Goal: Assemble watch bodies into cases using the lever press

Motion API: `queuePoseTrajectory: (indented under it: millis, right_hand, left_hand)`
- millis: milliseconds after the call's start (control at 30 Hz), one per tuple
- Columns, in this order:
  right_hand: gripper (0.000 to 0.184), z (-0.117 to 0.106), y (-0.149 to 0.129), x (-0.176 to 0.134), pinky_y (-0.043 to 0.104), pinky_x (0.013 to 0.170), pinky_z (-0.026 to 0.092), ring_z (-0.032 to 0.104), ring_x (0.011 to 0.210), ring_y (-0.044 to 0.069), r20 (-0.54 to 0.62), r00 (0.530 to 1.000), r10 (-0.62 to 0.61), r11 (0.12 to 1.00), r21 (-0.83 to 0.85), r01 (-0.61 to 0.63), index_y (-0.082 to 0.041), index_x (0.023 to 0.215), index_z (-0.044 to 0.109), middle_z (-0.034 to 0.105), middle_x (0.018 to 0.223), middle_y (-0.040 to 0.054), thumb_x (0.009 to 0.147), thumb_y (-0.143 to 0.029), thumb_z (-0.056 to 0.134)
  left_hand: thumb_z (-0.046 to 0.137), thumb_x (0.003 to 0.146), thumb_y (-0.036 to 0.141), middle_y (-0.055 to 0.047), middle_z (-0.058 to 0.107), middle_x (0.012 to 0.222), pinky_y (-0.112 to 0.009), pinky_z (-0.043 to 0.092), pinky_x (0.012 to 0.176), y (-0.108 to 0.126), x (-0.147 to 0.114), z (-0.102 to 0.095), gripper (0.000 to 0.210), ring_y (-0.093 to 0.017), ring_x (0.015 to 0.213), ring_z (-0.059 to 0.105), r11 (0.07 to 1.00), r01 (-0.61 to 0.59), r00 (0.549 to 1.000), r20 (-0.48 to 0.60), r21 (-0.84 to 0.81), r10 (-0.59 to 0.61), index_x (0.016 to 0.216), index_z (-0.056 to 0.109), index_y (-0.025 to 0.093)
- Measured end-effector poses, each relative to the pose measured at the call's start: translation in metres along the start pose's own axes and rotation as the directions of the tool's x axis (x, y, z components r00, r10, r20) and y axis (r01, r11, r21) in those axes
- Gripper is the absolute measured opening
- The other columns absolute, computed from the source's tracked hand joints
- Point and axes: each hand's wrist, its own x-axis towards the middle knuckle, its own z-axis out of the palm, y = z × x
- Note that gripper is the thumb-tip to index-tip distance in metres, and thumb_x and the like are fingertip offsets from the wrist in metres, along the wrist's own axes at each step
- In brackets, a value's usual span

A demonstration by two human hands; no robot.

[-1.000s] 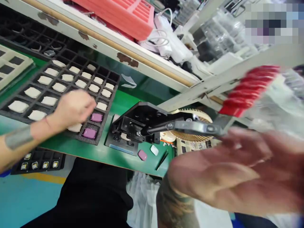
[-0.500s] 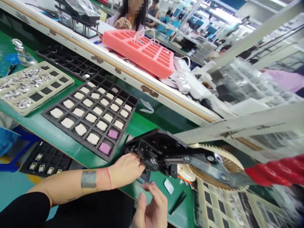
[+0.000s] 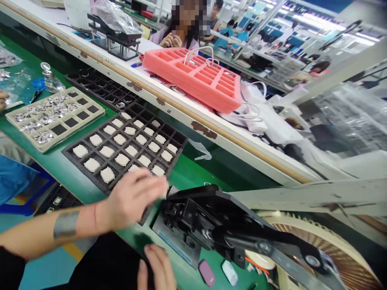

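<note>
The right hand (image 3: 159, 266) is at the edge of the bench (image 3: 54, 169), thumb and fingers apart, nothing seen between them. Near it, a purple case (image 3: 207, 272) and a pale case (image 3: 230, 272) lie beside the press (image 3: 193, 225), seemingly for easy reach. The left hand (image 3: 136, 197), well apart from the right, is over the dark tray (image 3: 81, 167); blur hides its grip. The tray's cells keep the cream pieces (image 3: 107, 151) separate. Farther, a pink tray (image 3: 193, 86) sits up on the shelf (image 3: 175, 106), perhaps to save bench room
</note>
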Motion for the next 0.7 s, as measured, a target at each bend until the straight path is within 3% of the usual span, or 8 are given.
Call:
queuePoseTrajectory:
  millis: [67, 100, 200, 300, 367, 433, 533, 700]
  right_hand:
    - [0.033, 0.018, -0.017, 0.006, 0.044, 0.081, 0.075, 0.084, 0.101, 0.031, 0.118, 0.993, -0.016, 1.000, -0.009, 0.017, -0.022, 0.132, 0.079, 0.083, 0.118, 0.0130, 0.103, -0.016, 0.064]
    - [0.037, 0.027, -0.024, 0.009, 0.044, 0.080, 0.075, 0.084, 0.101, 0.031, 0.157, 0.986, -0.052, 0.999, -0.006, 0.054, -0.021, 0.135, 0.079, 0.082, 0.121, 0.0144, 0.104, -0.017, 0.060]
    - [0.042, 0.048, -0.036, 0.018, 0.042, 0.077, 0.073, 0.081, 0.097, 0.030, 0.207, 0.974, -0.090, 0.992, -0.068, 0.106, -0.020, 0.140, 0.077, 0.080, 0.120, 0.0164, 0.103, -0.014, 0.058]
    - [0.040, 0.064, -0.037, 0.020, 0.041, 0.076, 0.071, 0.080, 0.096, 0.030, 0.142, 0.990, 0.009, 0.984, -0.180, 0.017, -0.023, 0.139, 0.077, 0.078, 0.120, 0.0163, 0.104, -0.015, 0.060]
    - [0.039, 0.071, -0.034, 0.023, 0.041, 0.074, 0.070, 0.079, 0.095, 0.030, 0.100, 0.993, 0.058, 0.975, -0.219, -0.035, -0.023, 0.141, 0.076, 0.077, 0.126, 0.0176, 0.108, -0.019, 0.055]
    - [0.038, 0.073, -0.027, 0.030, 0.041, 0.072, 0.069, 0.078, 0.095, 0.031, 0.111, 0.993, 0.047, 0.973, -0.228, -0.021, -0.021, 0.139, 0.075, 0.077, 0.128, 0.0180, 0.111, -0.020, 0.050]
    - [0.032, 0.068, -0.018, 0.049, 0.039, 0.073, 0.068, 0.077, 0.093, 0.028, 0.180, 0.983, -0.037, 0.980, -0.188, 0.071, -0.019, 0.133, 0.074, 0.077, 0.123, 0.0160, 0.109, -0.015, 0.052]
    - [0.029, 0.056, -0.015, 0.070, 0.035, 0.078, 0.067, 0.074, 0.092, 0.024, 0.196, 0.977, -0.082, 0.990, -0.094, 0.102, -0.019, 0.129, 0.071, 0.073, 0.113, 0.0123, 0.110, -0.011, 0.051]
  left_hand:
    - [0.052, 0.110, 0.008, -0.014, 0.076, 0.153, -0.056, 0.060, 0.113, -0.056, 0.049, 0.008, 0.049, -0.032, 0.134, 0.068, 0.982, 0.091, 0.972, 0.202, 0.163, -0.124, 0.155, 0.066, 0.021]
    - [0.050, 0.111, 0.009, -0.016, 0.074, 0.155, -0.056, 0.058, 0.115, -0.085, 0.076, 0.020, 0.050, -0.033, 0.139, 0.066, 0.968, 0.104, 0.923, 0.341, 0.228, -0.179, 0.157, 0.065, 0.020]
    - [0.056, 0.111, 0.010, -0.019, 0.078, 0.140, -0.057, 0.054, 0.121, -0.157, 0.148, 0.075, 0.035, -0.035, 0.143, 0.064, 0.967, 0.090, 0.862, 0.467, 0.240, -0.196, 0.142, 0.073, 0.012]
    - [0.075, 0.109, 0.034, -0.014, 0.075, 0.140, -0.057, 0.061, 0.114, -0.200, 0.186, 0.125, 0.032, -0.032, 0.131, 0.072, 0.970, 0.103, 0.806, 0.553, 0.221, -0.211, 0.136, 0.074, 0.016]
    - [0.079, 0.107, 0.042, -0.013, 0.074, 0.142, -0.055, 0.065, 0.109, -0.213, 0.189, 0.139, 0.039, -0.030, 0.125, 0.075, 0.974, 0.117, 0.774, 0.597, 0.194, -0.211, 0.137, 0.073, 0.017]
    - [0.078, 0.108, 0.041, -0.014, 0.073, 0.145, -0.055, 0.064, 0.111, -0.219, 0.178, 0.135, 0.038, -0.031, 0.128, 0.074, 0.980, 0.123, 0.759, 0.621, 0.158, -0.195, 0.138, 0.073, 0.018]
    - [0.073, 0.111, 0.034, -0.014, 0.069, 0.159, -0.057, 0.055, 0.125, -0.216, 0.149, 0.102, 0.037, -0.031, 0.145, 0.068, 0.986, 0.118, 0.772, 0.614, 0.117, -0.165, 0.144, 0.072, 0.019]
    - [0.057, 0.113, 0.016, -0.016, 0.059, 0.172, -0.042, 0.040, 0.138, -0.209, 0.118, 0.062, 0.046, -0.026, 0.160, 0.055, 0.987, 0.109, 0.803, 0.576, 0.114, -0.155, 0.159, 0.064, 0.014]
